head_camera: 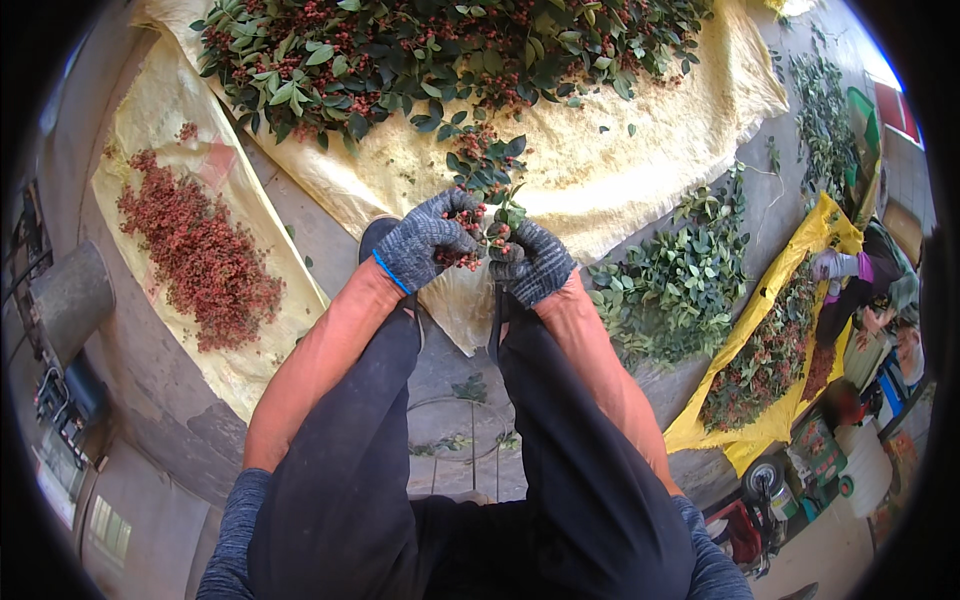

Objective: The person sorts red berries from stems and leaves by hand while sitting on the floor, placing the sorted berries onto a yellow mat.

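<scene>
Both my hands wear grey knitted gloves and meet above the near edge of a pale yellow woven sheet (600, 172). My left hand (431, 232) is closed around clusters of small red berries (469, 217), which look like Sichuan peppercorns. In my right hand (534, 262) is the stem of a leafy sprig (514, 214), pinched between thumb and fingers; its exact grip is partly hidden. Just beyond my hands, a leafy berry branch (484, 157) reaches towards the large heap of berry-bearing branches (450, 52) on the sheet.
Picked red berry clusters (199, 255) lie on another woven sheet (217, 375) at left. Stripped leafy twigs (667, 277) cover the floor at right. Farther right, a gloved person (870, 270) sits by a yellow sheet (690, 427) holding more branches (757, 367). A motorcycle wheel (763, 476) stands lower right.
</scene>
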{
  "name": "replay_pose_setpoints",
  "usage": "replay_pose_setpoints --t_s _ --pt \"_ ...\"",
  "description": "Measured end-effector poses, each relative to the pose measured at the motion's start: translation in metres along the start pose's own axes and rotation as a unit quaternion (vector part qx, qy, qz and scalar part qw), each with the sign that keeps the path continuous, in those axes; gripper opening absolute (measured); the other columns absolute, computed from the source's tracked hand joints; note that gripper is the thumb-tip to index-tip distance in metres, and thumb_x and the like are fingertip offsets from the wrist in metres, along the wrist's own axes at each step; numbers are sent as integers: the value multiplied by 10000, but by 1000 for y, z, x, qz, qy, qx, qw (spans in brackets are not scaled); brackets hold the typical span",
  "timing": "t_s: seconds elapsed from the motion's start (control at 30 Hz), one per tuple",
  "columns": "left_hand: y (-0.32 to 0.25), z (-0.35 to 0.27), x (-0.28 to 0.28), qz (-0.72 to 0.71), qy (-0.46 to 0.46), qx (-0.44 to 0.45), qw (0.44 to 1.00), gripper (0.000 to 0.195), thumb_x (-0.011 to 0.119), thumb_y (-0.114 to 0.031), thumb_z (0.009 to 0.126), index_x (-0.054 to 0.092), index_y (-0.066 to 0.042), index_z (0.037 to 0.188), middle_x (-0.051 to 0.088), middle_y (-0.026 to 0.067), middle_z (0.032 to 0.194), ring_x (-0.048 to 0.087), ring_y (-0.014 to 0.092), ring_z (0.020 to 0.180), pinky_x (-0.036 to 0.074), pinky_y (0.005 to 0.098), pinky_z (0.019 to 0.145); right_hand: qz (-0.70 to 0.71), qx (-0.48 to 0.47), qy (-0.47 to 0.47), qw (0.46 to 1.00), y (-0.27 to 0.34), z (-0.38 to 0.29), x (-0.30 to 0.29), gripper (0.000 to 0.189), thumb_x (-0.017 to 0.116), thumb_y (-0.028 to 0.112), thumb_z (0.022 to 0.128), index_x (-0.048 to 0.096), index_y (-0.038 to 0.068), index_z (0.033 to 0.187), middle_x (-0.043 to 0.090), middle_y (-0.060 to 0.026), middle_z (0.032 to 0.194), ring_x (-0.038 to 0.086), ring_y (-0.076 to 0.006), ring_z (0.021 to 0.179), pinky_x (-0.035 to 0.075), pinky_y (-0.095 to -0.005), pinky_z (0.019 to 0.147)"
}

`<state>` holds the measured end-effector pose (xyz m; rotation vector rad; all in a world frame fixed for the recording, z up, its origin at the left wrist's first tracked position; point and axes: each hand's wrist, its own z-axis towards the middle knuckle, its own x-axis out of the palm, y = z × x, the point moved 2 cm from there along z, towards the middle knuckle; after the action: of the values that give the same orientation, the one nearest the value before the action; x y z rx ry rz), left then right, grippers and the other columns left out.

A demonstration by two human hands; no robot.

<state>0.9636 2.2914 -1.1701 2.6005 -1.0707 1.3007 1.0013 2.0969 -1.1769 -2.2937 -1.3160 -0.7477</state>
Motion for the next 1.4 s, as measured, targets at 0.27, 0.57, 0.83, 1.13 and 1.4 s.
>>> replay_pose_setpoints --t_s 0.27,0.57,0.83,1.13,1.4 --pt "-3 0 9 20 49 3 999 408 672 82 705 609 -43 1089 649 98 954 681 223 826 612 362 714 30 34 48 998 4 -3 4 187 547 190 1062 620 67 1183 653 -11 878 556 -78 593 473 -263 555" --pt "0 -11 -1 -49 49 10 998 400 693 51 726 599 -49 1101 649 108 927 677 274 816 590 414 708 104 43 147 983 12 -4 2 169 527 208 1077 610 88 1160 624 10 872 529 -87 588 451 -276 543" --pt "-21 -56 -48 -6 34 109 993 416 747 48 710 604 -41 1091 652 140 934 680 289 809 597 422 684 -119 -60 -99 986 20 11 -17 309 546 373 1055 631 109 919 576 -21 650 475 -164 517 365 -293 472" --pt "-88 -208 -180 77 -353 202 910 453 680 55 838 608 -16 1279 710 152 1030 721 235 840 604 325 653 -210 -233 -282 907 119 -46 -98 129 753 206 931 639 149 914 598 10 719 467 -99 467 337 -249 378" --pt "-104 -380 -286 236 -704 330 582 450 713 -37 906 619 -41 1346 737 107 1050 683 169 766 547 272 632 -257 -272 -335 865 189 -89 -204 81 681 188 935 636 121 942 567 -3 734 487 -126 536 458 -299 477"
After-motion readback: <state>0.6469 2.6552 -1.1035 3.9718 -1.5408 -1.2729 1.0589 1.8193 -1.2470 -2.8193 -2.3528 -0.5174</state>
